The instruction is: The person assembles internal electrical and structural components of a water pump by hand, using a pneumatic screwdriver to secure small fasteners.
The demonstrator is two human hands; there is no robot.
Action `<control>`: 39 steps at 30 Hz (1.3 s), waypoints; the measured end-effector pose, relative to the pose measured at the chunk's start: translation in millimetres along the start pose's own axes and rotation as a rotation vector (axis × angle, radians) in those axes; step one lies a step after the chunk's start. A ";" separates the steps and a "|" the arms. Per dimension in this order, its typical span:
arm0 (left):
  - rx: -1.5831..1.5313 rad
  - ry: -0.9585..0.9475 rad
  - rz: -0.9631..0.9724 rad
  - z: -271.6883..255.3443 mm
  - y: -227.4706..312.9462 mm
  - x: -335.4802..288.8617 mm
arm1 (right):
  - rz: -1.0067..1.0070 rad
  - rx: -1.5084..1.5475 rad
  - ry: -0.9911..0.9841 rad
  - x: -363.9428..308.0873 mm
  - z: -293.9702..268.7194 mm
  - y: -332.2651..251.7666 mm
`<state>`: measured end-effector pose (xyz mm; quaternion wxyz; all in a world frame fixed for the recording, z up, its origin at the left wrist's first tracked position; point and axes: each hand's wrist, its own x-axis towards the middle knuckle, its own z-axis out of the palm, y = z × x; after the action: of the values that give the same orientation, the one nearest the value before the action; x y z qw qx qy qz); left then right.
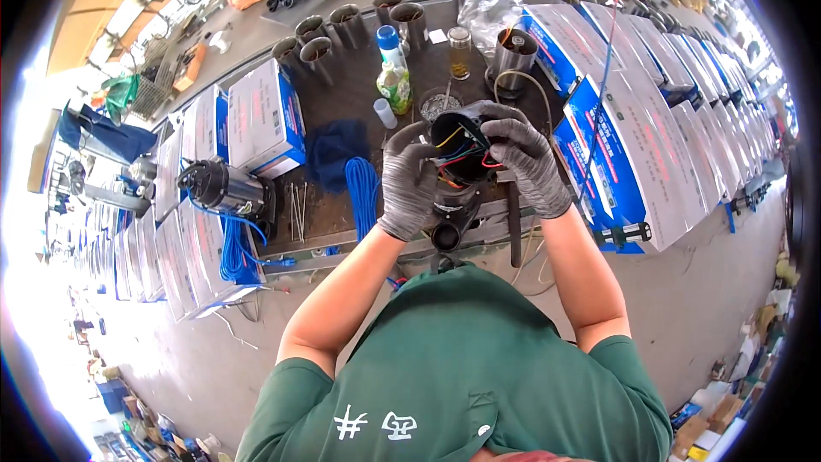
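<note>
A dark round pump housing (453, 198) stands upright at the bench's near edge, its side outlet (445, 236) facing me. Yellow, red, green and blue wires (463, 147) come out of its open top. My left hand (409, 180), in a grey glove, curls its fingers around the left side of the rim. The fingers of my right hand (528, 161), also gloved, close on a small dark part at the right of the opening, among the wires; what it is I cannot make out. Just behind the opening is a dish of small metal pieces (440, 103).
Blue-and-white cartons (633, 150) are stacked at right, more (265, 115) at left. A finished-looking pump (224, 188) with blue cable lies left. Metal cylinders (346, 27), a spray can (391, 47), a glass jar (459, 53), a navy cloth (335, 154) and coiled blue cable (363, 192) occupy the bench.
</note>
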<state>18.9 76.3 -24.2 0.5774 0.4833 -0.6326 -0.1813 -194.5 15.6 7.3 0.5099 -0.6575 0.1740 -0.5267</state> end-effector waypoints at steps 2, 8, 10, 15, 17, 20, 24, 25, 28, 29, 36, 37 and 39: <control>0.171 -0.047 0.167 -0.7 2.4 2.4 | -0.024 -0.041 -0.052 2.8 -0.1 -4.1; 0.407 -0.171 0.271 20.6 35.1 13.0 | -0.006 -0.085 -0.102 3.8 -2.3 -8.8; 0.516 -0.174 0.143 34.5 32.0 17.9 | -0.029 -0.154 -0.123 5.9 -3.8 -8.6; 0.583 -0.208 0.031 41.5 35.1 23.4 | 0.056 -0.211 -0.094 2.7 -4.6 -9.5; 0.593 -0.261 0.035 38.3 36.4 25.4 | 0.027 -0.257 -0.105 4.8 -2.6 -10.0; 0.663 -0.358 0.068 33.5 35.2 22.5 | -0.001 -0.339 -0.113 5.6 0.9 -10.6; 0.342 -0.377 -0.055 18.7 27.7 15.8 | 0.000 -0.428 -0.160 8.7 -1.6 -11.1; 0.071 -0.383 -0.225 15.1 24.2 17.3 | -0.013 -0.460 -0.155 8.2 -0.2 -9.9; 0.014 -0.416 -0.135 1.7 14.1 23.4 | -0.062 -0.637 -0.184 10.6 8.8 -12.5; -0.006 -0.428 -0.105 1.9 13.5 24.0 | -0.084 -0.750 -0.219 12.8 10.9 -19.1; -0.032 -0.437 0.060 0.2 6.7 26.7 | -0.091 -0.920 -0.282 17.5 19.0 -28.2; -0.010 -0.419 0.080 1.4 -0.1 25.9 | -0.086 -0.903 -0.296 18.7 20.3 -30.0; -0.036 -0.373 0.041 3.6 -4.2 24.6 | -0.083 -0.866 -0.327 19.9 15.6 -29.9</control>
<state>20.7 53.0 -14.8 0.4625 0.4179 -0.7349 -0.2673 -182.5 20.5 44.3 0.1875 -0.8907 0.2688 -0.3151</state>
